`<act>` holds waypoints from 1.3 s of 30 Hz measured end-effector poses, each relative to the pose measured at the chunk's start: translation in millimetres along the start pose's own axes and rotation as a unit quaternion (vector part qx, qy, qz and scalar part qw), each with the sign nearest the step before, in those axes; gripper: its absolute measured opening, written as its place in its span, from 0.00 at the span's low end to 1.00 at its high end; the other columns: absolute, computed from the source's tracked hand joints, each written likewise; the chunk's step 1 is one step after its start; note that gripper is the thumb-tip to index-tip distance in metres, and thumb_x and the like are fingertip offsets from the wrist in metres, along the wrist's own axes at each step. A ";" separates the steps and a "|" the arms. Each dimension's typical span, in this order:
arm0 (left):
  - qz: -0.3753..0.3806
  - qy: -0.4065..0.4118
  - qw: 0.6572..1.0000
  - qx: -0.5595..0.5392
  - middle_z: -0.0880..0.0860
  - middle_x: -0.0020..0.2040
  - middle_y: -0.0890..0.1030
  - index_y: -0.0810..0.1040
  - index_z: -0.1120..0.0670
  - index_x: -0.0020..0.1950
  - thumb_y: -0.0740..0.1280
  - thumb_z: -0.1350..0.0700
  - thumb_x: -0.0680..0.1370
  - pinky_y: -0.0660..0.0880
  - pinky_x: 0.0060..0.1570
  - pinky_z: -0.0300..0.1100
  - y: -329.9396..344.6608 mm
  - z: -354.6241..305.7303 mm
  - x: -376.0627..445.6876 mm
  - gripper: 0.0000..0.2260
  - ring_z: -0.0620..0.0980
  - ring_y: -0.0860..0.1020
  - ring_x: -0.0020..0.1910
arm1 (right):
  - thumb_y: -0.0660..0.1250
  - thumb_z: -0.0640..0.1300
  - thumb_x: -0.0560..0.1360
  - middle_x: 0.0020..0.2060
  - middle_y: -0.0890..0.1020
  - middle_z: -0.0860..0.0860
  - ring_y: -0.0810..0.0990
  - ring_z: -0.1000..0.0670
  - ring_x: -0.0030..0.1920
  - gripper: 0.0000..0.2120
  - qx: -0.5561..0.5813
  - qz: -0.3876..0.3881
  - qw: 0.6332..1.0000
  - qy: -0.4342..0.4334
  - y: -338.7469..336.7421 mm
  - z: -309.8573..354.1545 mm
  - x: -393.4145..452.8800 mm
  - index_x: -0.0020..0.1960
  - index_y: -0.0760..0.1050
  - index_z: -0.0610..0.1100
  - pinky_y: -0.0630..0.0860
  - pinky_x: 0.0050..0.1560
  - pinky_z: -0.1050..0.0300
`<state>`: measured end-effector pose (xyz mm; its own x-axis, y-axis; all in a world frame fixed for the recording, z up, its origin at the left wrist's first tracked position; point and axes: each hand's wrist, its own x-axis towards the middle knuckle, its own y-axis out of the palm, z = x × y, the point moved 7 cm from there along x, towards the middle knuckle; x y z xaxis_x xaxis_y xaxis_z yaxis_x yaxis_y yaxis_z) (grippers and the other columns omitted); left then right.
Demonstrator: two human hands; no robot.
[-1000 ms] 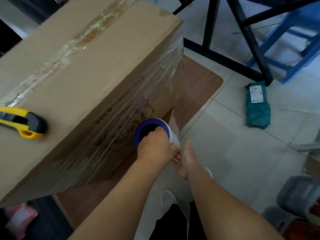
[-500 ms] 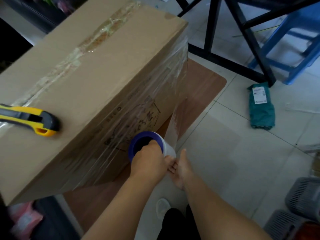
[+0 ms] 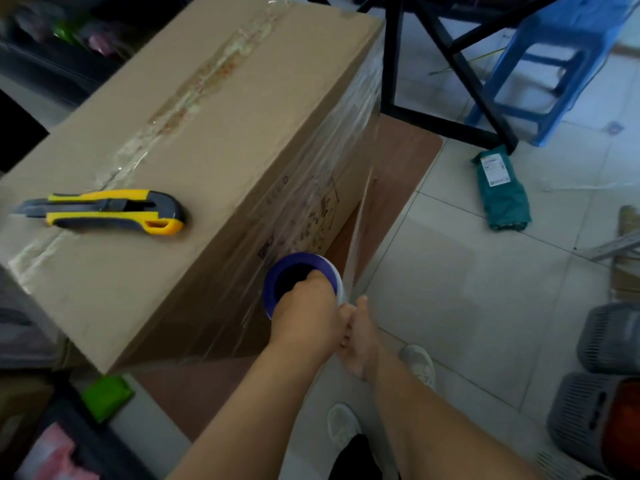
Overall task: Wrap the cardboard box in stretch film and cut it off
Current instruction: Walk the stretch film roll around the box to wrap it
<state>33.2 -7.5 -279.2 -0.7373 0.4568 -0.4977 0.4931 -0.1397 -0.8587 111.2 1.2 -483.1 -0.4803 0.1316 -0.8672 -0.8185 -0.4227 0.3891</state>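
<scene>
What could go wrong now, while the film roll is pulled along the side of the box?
1. The yellow and black utility knife lies loose on top of the brown cardboard box; a tug might shake it off.
2. The clear stretch film runs taut from the box's corner and could tear.
3. The left hand and right hand crowd the blue-cored film roll, so grip may slip.
</scene>
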 end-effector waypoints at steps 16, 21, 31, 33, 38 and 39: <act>0.003 0.013 1.000 -0.008 0.53 0.46 0.79 0.69 0.55 0.55 0.61 0.44 0.79 0.77 0.40 0.43 26.2 3.9 -7.2 0.16 0.51 0.80 0.43 | 0.46 0.68 0.78 0.48 0.81 0.44 0.79 0.49 0.50 0.39 -0.015 -0.052 0.998 -0.013 -24.0 -8.6 9.2 0.71 0.69 0.39 0.78 0.51 0.56; 0.009 -0.007 1.000 -0.016 0.53 0.47 0.79 0.69 0.56 0.54 0.62 0.43 0.78 0.77 0.41 0.44 27.9 13.2 -15.0 0.17 0.51 0.80 0.44 | 0.46 0.66 0.79 0.42 0.83 0.45 0.79 0.51 0.44 0.35 -0.006 -0.037 0.999 0.011 -22.9 -22.1 5.5 0.63 0.74 0.40 0.76 0.43 0.60; 0.030 -0.054 0.997 -0.053 0.53 0.53 0.79 0.68 0.57 0.58 0.67 0.44 0.75 0.73 0.43 0.41 36.7 26.8 -35.8 0.20 0.52 0.79 0.50 | 0.47 0.67 0.78 0.57 0.82 0.42 0.81 0.48 0.56 0.37 -0.025 -0.021 0.998 0.045 -18.2 -42.1 -11.0 0.68 0.73 0.39 0.77 0.56 0.56; 0.022 -0.057 0.997 -0.047 0.53 0.53 0.79 0.68 0.57 0.58 0.68 0.44 0.75 0.73 0.43 0.40 36.3 32.5 -39.5 0.21 0.51 0.79 0.50 | 0.46 0.67 0.78 0.57 0.82 0.42 0.80 0.48 0.57 0.36 -0.025 -0.006 0.999 0.043 -12.3 -46.1 -14.2 0.66 0.74 0.40 0.75 0.60 0.55; 0.014 -0.057 0.998 -0.034 0.53 0.51 0.79 0.68 0.57 0.58 0.68 0.44 0.75 0.72 0.39 0.37 36.9 49.1 -48.1 0.21 0.50 0.80 0.48 | 0.46 0.67 0.79 0.30 0.80 0.50 0.77 0.52 0.40 0.29 -0.003 -0.014 0.999 0.051 -4.5 -61.6 -20.9 0.45 0.74 0.44 0.71 0.64 0.54; 0.012 -0.053 0.998 -0.029 0.53 0.51 0.79 0.68 0.57 0.57 0.68 0.43 0.75 0.72 0.39 0.37 37.7 52.7 -49.7 0.22 0.50 0.80 0.48 | 0.47 0.66 0.79 0.24 0.78 0.52 0.75 0.52 0.36 0.28 -0.002 -0.018 0.998 0.052 -2.9 -63.7 -22.8 0.41 0.72 0.45 0.72 0.61 0.54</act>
<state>64.1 -81.8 -293.3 -0.7688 0.3575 -0.5303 0.5345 -0.0961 -0.8397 144.7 -57.7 -484.3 -0.4150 0.0526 -0.9083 -0.8333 -0.4229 0.3562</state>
